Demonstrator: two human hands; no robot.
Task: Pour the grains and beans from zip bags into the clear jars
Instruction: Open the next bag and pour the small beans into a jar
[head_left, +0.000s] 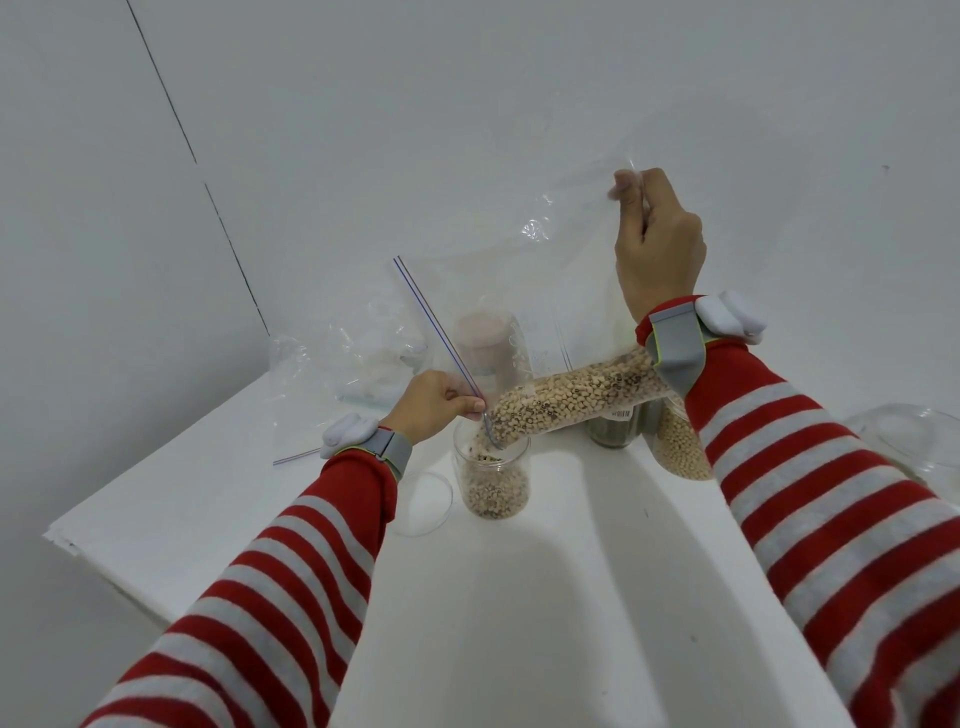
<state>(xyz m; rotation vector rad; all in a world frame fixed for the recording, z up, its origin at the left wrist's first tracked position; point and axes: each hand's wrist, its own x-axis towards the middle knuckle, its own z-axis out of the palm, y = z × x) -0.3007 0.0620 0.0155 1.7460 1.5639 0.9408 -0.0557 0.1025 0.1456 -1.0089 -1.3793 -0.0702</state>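
A clear zip bag (524, 291) of black-eyed peas (571, 397) hangs tilted over an open clear jar (493, 478) on the white table (519, 597). My right hand (657, 244) pinches the bag's bottom corner high up. My left hand (434, 405) grips the bag's zip edge at the jar's mouth. Peas run along the bag's lower fold into the jar, which is more than half full.
An empty clear jar (423, 501) stands just left of the filling jar. Behind are a jar of pinkish grains (480, 343), a dark-filled jar (615, 428) and a jar of yellow beans (680, 447). Crumpled empty zip bags (332, 374) lie at back left. A glass lid (914, 447) sits at right.
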